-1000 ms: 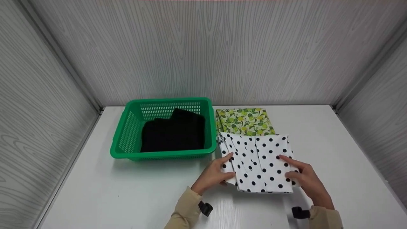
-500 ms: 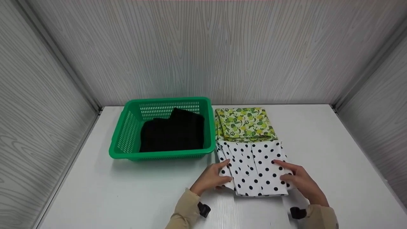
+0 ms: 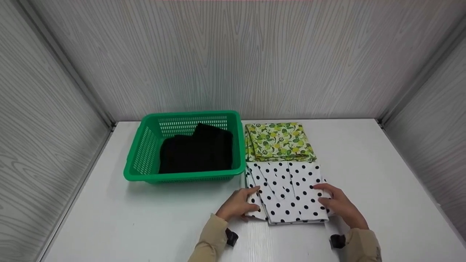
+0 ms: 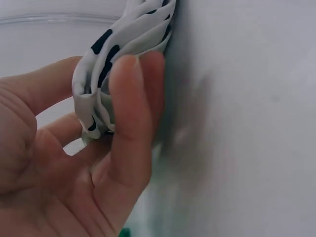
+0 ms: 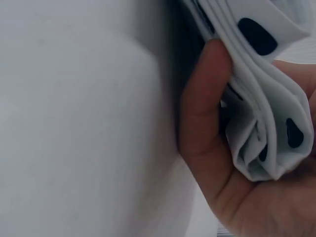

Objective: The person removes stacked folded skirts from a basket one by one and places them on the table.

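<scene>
A folded white cloth with black dots lies at the near side of the table in the head view, right of centre. My left hand grips its left edge, thumb on top and other fingers underneath. At the opposite edge my right hand holds it the same way. Close up in the left wrist view, the layered edge of the dotted cloth sits between thumb and fingers. The right wrist view has several folded layers of the dotted cloth inside the curled right hand.
Just behind the dotted cloth lies a folded cloth with a green and yellow lemon print. To the left stands a green plastic basket holding black cloth. Pale wood-grain walls enclose the white table on three sides.
Both hands have drawn the dotted cloth slightly nearer and to the left and lowered it onto the table. It earlier overlapped the lemon-print cloth, whose front edge now shows.
</scene>
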The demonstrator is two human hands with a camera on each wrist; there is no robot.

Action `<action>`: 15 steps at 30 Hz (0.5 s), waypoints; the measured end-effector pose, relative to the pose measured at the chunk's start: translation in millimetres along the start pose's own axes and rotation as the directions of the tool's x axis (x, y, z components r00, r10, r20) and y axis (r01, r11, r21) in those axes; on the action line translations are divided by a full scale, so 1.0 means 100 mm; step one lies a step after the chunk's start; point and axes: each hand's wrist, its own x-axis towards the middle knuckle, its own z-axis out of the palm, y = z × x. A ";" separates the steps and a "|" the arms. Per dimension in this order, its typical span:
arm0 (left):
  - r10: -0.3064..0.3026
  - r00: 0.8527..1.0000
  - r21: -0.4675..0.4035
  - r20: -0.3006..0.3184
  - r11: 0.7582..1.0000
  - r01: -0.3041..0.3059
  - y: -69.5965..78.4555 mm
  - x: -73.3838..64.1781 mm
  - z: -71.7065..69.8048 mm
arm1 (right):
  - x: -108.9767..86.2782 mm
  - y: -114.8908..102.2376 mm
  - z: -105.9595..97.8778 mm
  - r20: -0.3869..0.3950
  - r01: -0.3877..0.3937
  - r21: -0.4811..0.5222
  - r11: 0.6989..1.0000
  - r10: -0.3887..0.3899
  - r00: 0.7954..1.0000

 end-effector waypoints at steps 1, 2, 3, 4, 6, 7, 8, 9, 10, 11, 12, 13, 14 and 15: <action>-0.010 1.000 -0.006 0.005 1.000 0.010 -0.01 0.01 0.00 | 0.01 0.00 0.00 -0.004 -0.005 0.001 1.000 0.005 1.000; -0.017 1.000 -0.008 0.010 1.000 0.017 -0.02 0.02 0.00 | 0.02 0.00 0.00 -0.005 -0.011 -0.001 1.000 0.011 1.000; -0.020 1.000 -0.013 0.016 1.000 0.021 -0.03 0.03 0.00 | 0.03 0.00 0.00 -0.012 -0.024 -0.002 1.000 0.023 1.000; -0.021 1.000 -0.014 0.021 1.000 0.021 -0.04 0.04 0.00 | 0.03 0.00 0.00 -0.017 -0.037 -0.002 0.999 0.037 0.999; -0.021 0.999 -0.012 0.029 1.000 0.022 -0.04 0.05 -0.01 | 0.03 -0.01 0.01 -0.024 -0.060 -0.006 0.998 0.060 0.998; -0.021 0.999 -0.008 0.030 1.000 0.021 -0.04 0.05 -0.01 | 0.04 0.00 0.02 -0.025 -0.066 -0.006 0.998 0.065 0.998; -0.019 0.999 -0.003 0.030 1.000 0.019 -0.05 0.05 -0.01 | 0.04 -0.01 0.02 -0.026 -0.072 -0.009 0.997 0.071 0.997; -0.017 0.999 0.002 0.029 1.000 0.017 -0.05 0.05 -0.02 | 0.05 -0.01 0.03 -0.029 -0.077 -0.006 0.997 0.077 0.997; -0.013 1.000 0.010 0.027 1.000 0.012 -0.05 0.05 -0.02 | 0.05 -0.01 0.03 -0.027 -0.079 -0.004 0.997 0.079 0.997; -0.009 1.000 0.015 0.026 1.000 0.008 -0.06 0.04 -0.02 | 0.05 -0.01 0.04 -0.027 -0.079 -0.005 0.997 0.079 0.997; -0.003 1.000 0.020 0.025 1.000 0.003 -0.06 0.04 -0.02 | 0.06 -0.01 0.03 -0.025 -0.079 -0.006 0.997 0.078 0.997; 0.003 1.000 0.028 0.023 1.000 -0.004 -0.07 0.04 -0.02 | 0.06 -0.01 0.03 -0.025 -0.080 -0.003 0.997 0.080 0.996; 0.009 1.000 0.033 0.021 0.999 -0.009 -0.07 0.05 -0.02 | 0.06 -0.02 0.03 -0.025 -0.081 -0.002 0.997 0.081 0.996; 0.012 1.000 0.036 0.021 0.999 -0.013 -0.07 0.05 -0.03 | 0.06 -0.02 0.02 -0.025 -0.080 -0.002 0.997 0.080 0.996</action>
